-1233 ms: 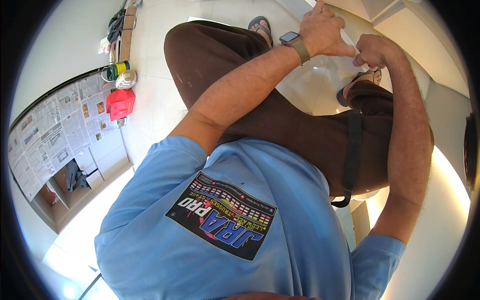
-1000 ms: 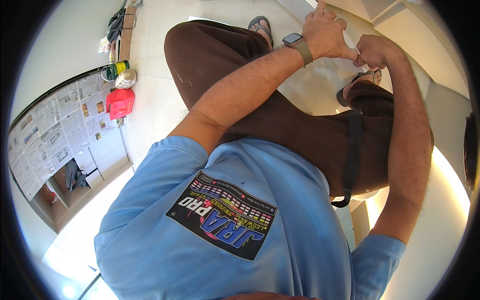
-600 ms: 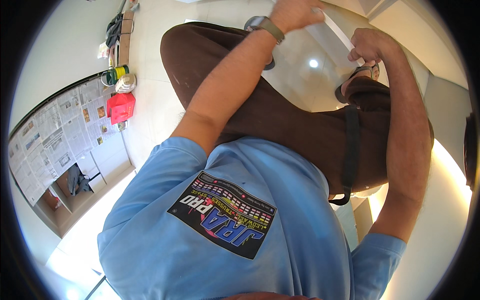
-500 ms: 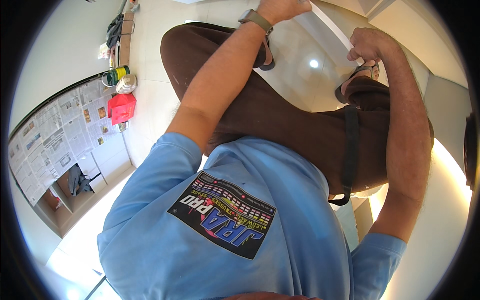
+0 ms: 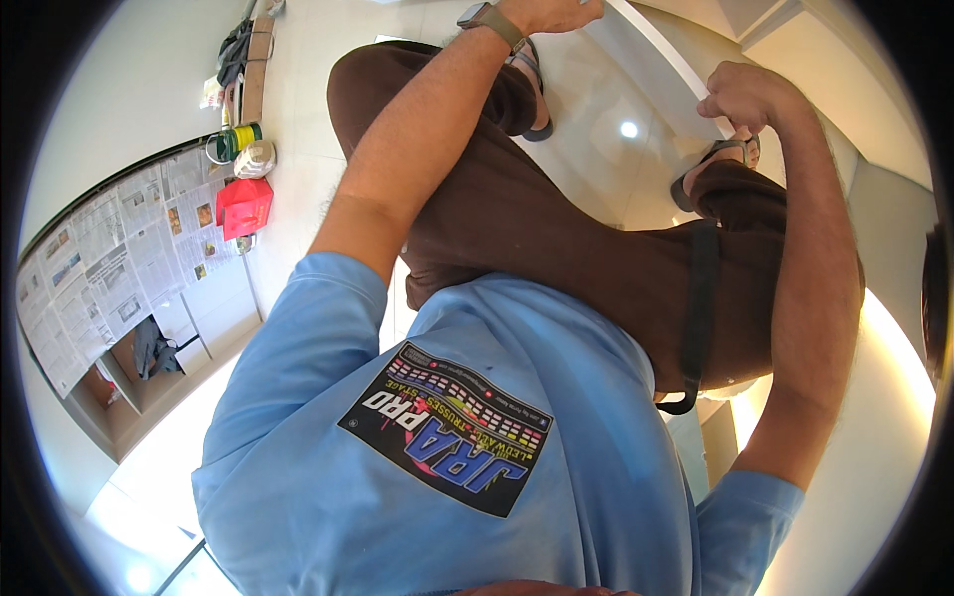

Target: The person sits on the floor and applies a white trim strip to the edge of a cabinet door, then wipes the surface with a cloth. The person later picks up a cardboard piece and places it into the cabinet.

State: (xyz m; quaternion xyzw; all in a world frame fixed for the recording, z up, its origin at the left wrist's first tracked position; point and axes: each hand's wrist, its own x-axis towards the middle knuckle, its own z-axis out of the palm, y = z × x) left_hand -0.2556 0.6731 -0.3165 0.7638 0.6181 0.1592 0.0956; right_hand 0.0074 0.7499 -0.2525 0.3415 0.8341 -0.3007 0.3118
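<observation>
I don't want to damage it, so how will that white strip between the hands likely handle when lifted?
The white strip looks narrow, so it's probably light. It bows slightly between the left hand and right hand, so it may be flexible, though the fisheye view could explain that.

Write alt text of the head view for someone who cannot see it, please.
A person's right hand grips a thin white strip that slants up toward the left hand, partly cut off by the top edge. The person wears a blue shirt and brown trousers; a red bag sits at left.
</observation>
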